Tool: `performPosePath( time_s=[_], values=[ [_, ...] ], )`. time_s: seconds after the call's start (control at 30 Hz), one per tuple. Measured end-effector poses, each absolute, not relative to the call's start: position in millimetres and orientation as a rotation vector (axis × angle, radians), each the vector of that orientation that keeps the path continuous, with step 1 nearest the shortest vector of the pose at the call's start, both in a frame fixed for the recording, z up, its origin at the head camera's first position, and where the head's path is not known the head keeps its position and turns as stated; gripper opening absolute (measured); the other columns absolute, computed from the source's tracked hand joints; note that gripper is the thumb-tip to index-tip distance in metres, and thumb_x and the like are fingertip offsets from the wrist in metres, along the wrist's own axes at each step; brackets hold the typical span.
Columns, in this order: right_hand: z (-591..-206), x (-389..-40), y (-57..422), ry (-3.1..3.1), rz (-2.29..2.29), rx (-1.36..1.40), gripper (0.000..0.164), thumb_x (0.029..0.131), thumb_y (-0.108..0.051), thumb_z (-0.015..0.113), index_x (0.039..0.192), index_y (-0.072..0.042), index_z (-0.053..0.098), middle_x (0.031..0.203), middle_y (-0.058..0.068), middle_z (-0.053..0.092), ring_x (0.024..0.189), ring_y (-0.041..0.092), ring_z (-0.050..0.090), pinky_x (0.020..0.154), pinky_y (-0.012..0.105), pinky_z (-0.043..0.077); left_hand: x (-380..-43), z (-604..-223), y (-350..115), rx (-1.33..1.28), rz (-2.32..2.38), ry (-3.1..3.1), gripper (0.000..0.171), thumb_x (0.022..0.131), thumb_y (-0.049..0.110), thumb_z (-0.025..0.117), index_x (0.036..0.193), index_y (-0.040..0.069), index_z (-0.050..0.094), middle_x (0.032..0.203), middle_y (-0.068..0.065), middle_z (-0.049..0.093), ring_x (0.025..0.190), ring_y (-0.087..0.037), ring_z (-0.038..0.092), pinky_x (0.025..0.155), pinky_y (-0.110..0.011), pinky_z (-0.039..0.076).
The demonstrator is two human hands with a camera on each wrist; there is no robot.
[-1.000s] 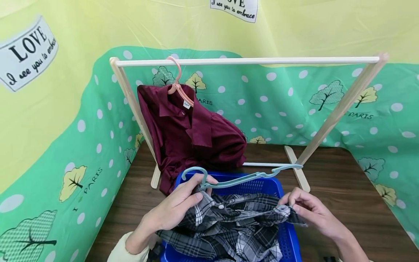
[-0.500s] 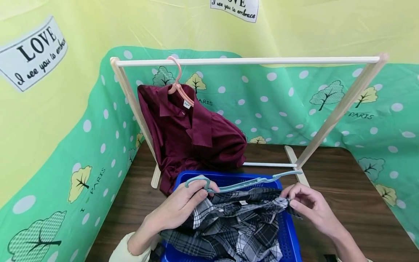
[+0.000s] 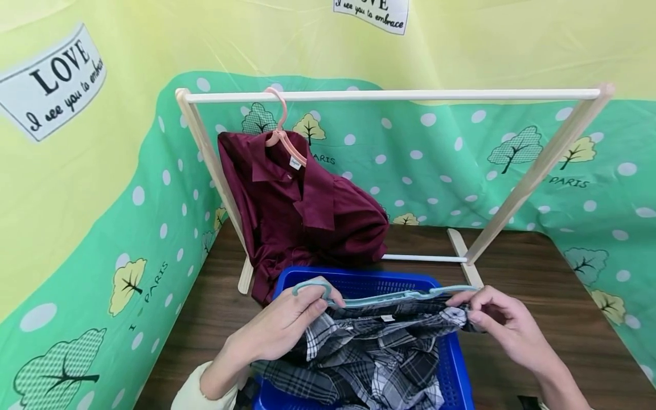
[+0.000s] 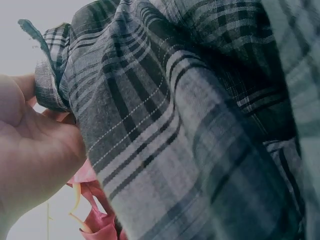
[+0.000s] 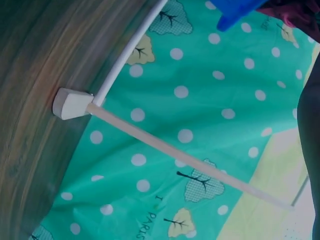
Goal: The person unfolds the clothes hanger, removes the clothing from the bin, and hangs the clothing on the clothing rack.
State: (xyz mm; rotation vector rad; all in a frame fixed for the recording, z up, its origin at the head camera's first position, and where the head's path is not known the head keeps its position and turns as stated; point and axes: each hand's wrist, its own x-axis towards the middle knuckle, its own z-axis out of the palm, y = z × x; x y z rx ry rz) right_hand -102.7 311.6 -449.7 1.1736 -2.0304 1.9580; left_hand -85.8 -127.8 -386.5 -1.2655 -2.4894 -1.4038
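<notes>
In the head view my left hand [image 3: 279,324] holds a light blue clothes hanger [image 3: 397,298] near the base of its hook. The same hand grips the collar side of a grey and black plaid shirt [image 3: 379,353]. My right hand [image 3: 504,324] pinches the shirt at its right side, by the hanger's far end. The hanger arm runs along the shirt's upper edge. Most of the shirt lies crumpled in the blue basket [image 3: 458,376]. Plaid cloth [image 4: 145,125] fills much of the left wrist view, beside the left hand [image 4: 37,155]. The right wrist view does not show the right hand.
Behind the basket stands a clothes rack with a white rod [image 3: 410,95] and wooden legs [image 3: 533,176]. A maroon shirt [image 3: 277,216] hangs at its left on a pink hanger [image 3: 281,134], its hem near the basket. Under them is a dark wooden table [image 3: 512,364].
The blue hanger has come down toward the shirt's upper edge, its right end now next to the right hand. That hand has shifted slightly right, still pinching the cloth.
</notes>
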Motion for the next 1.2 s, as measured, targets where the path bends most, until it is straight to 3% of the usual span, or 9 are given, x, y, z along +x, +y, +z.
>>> performPosePath(
  time_s=[0.2,0.4,0.7,0.93,1.2],
  values=[
    [-448.8,-100.3,312.4,-1.847,1.984,1.072,0.022,0.096,0.032,0.058,0.1,0.011,0.064,0.12,0.019,0.08,0.115,0.02,0.077,0.065,0.025,0.053,-86.7,-381.6,-122.3,-1.249,-1.376,-2.518,0.025,0.119,0.006,0.042,0.112,0.015,0.065,0.123,0.009,0.072,0.097,-0.008,0.055,0.088,-0.028,0.047],
    [-446.1,-99.9,307.6,-1.644,2.0,1.063,0.006,0.098,0.027,0.062,0.097,0.021,0.061,0.119,0.025,0.079,0.118,0.024,0.077,0.081,0.019,0.061,-89.7,-378.7,-120.6,-1.272,-1.357,-2.531,0.025,0.12,0.009,0.041,0.107,0.015,0.061,0.121,0.006,0.074,0.093,-0.007,0.054,0.084,-0.027,0.047],
    [-443.8,-97.3,302.8,-1.601,1.911,0.978,0.01,0.096,0.022,0.071,0.092,0.023,0.062,0.117,0.02,0.079,0.107,0.021,0.077,0.076,0.016,0.058,-90.4,-378.5,-119.9,-1.26,-1.377,-2.563,0.025,0.12,0.01,0.04,0.108,0.015,0.061,0.119,0.005,0.072,0.091,-0.006,0.052,0.082,-0.026,0.047],
    [-431.9,-91.3,291.9,-1.533,1.892,1.016,0.014,0.094,0.02,0.075,0.091,0.026,0.063,0.126,0.027,0.076,0.111,0.024,0.078,0.084,0.018,0.061,-91.0,-377.7,-123.6,-1.232,-1.432,-2.588,0.028,0.121,0.011,0.04,0.099,0.019,0.056,0.123,0.006,0.072,0.088,-0.006,0.049,0.078,-0.025,0.045],
    [-427.3,-95.1,288.7,-1.526,1.833,1.032,0.019,0.093,0.016,0.08,0.086,0.026,0.065,0.12,0.026,0.076,0.111,0.025,0.075,0.087,0.017,0.059,-92.1,-376.4,-125.6,-1.237,-1.436,-2.612,0.028,0.121,0.012,0.039,0.101,0.019,0.057,0.125,0.006,0.071,0.092,-0.006,0.05,0.081,-0.025,0.045]
  ],
)
